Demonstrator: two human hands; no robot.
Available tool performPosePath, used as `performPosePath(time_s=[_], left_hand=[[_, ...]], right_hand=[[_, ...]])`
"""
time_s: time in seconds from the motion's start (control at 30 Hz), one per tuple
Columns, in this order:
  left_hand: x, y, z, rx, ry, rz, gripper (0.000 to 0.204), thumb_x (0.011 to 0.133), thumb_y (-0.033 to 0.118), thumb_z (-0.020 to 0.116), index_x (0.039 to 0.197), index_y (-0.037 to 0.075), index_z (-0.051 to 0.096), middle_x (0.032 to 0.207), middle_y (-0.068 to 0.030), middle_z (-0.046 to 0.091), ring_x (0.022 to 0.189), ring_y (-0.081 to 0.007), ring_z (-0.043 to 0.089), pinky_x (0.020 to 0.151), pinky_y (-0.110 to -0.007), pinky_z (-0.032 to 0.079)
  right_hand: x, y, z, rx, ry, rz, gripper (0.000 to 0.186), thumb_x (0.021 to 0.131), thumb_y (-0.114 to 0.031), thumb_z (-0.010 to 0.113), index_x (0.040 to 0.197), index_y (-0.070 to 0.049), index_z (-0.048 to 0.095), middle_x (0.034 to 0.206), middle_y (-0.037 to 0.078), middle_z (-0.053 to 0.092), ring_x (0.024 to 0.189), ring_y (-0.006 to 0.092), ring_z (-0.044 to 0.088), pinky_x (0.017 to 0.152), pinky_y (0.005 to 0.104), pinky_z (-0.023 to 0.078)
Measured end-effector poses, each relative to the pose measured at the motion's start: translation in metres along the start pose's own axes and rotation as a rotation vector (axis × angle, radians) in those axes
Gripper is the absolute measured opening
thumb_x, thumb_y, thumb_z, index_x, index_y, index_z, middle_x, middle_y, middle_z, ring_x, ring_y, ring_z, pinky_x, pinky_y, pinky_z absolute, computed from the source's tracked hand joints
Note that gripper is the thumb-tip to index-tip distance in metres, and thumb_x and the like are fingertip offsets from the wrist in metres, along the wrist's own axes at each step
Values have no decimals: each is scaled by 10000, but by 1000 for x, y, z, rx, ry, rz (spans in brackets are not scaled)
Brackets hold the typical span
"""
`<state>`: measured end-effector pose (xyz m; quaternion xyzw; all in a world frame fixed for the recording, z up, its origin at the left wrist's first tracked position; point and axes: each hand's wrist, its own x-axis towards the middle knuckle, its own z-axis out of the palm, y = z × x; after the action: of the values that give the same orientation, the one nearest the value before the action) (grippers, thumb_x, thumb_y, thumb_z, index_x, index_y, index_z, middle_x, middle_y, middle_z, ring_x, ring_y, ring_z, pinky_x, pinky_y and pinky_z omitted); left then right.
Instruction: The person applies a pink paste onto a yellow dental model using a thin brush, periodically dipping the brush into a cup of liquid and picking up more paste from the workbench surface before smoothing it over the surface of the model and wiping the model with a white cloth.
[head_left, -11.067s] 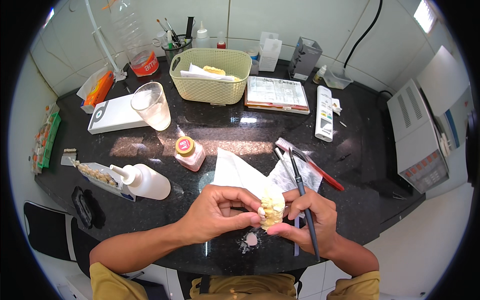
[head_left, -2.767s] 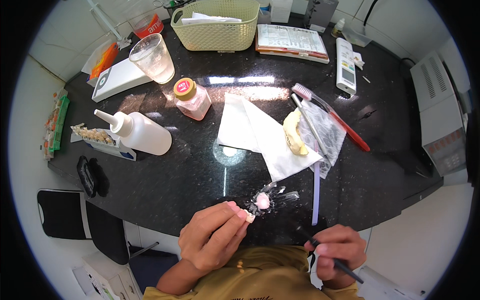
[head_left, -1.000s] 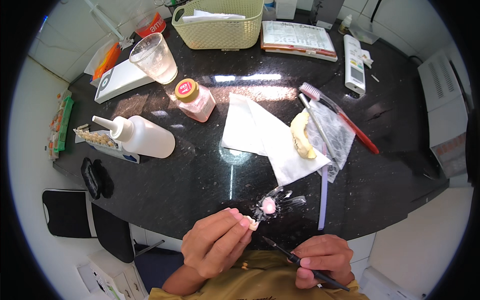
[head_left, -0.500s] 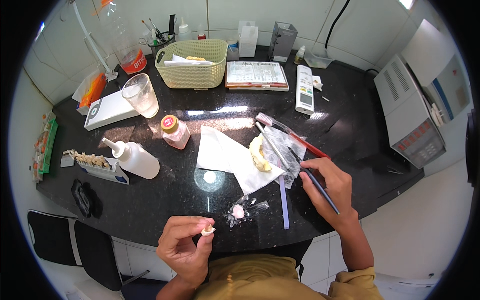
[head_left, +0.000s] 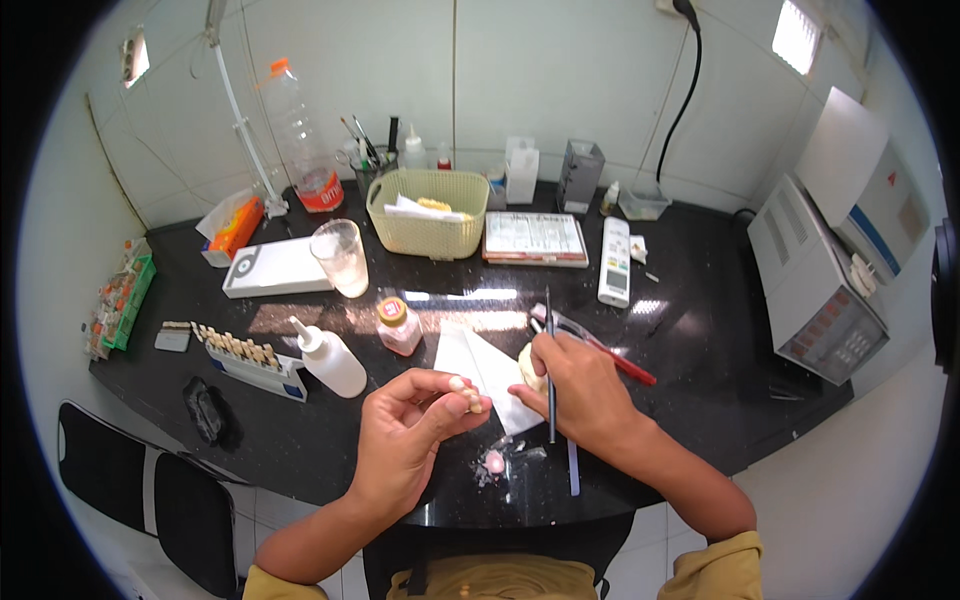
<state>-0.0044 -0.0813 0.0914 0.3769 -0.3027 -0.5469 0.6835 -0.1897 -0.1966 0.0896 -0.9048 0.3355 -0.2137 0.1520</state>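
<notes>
My left hand [head_left: 410,430] pinches a small cream tooth-shaped piece [head_left: 472,400] between thumb and fingertips, above the near part of the dark table. Close to its right, my right hand [head_left: 585,395] is closed around a slim dark pen-like tool [head_left: 551,420], which stands nearly upright in the picture. Behind the right fingers, a curved pale-yellow piece [head_left: 527,362] is partly hidden. It lies at the edge of a folded white paper [head_left: 458,352]. A pink lump [head_left: 494,461] on crumpled clear film sits just below the hands, with a flat lavender strip [head_left: 573,468] beside it.
A white squeeze bottle [head_left: 335,365], a gold-lidded jar [head_left: 399,328] and a glass [head_left: 342,262] stand on the left. A tooth shade guide [head_left: 250,360] is farther left. At the back are a green basket [head_left: 425,225] and a remote control [head_left: 614,265]. A red-handled toothbrush [head_left: 630,368] lies right.
My left hand has risen and moved right with the tooth-shaped piece. My right hand has swung left toward it, turning the tool more upright. The view has tilted up.
</notes>
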Motion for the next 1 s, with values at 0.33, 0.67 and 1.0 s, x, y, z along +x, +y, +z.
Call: performPosePath(time_s=[0.33,0.67,1.0], left_hand=[[74,-9,-5,-104,-175,-198,151,957,148,685,1064,50,643,1019,-52,681,1010,-178,685,922,-325,577],[82,-38,-30,-126,-151,-280,153,960,125,675,1074,35,629,1018,-68,680,1011,-196,688,939,-336,575],[79,-44,-28,-116,-196,-330,150,965,107,664,1084,28,619,1047,-79,670,1024,-210,684,980,-365,554]], right_hand=[[0,20,-14,145,-9,161,261,790,-124,737,926,-4,549,830,162,638,788,377,654,692,468,503],[-6,24,-6,-21,54,80,228,807,-154,751,878,-39,567,816,129,614,739,340,625,666,447,497],[-7,17,0,3,99,139,197,781,-77,730,860,-37,553,804,129,574,697,346,619,617,440,493]])
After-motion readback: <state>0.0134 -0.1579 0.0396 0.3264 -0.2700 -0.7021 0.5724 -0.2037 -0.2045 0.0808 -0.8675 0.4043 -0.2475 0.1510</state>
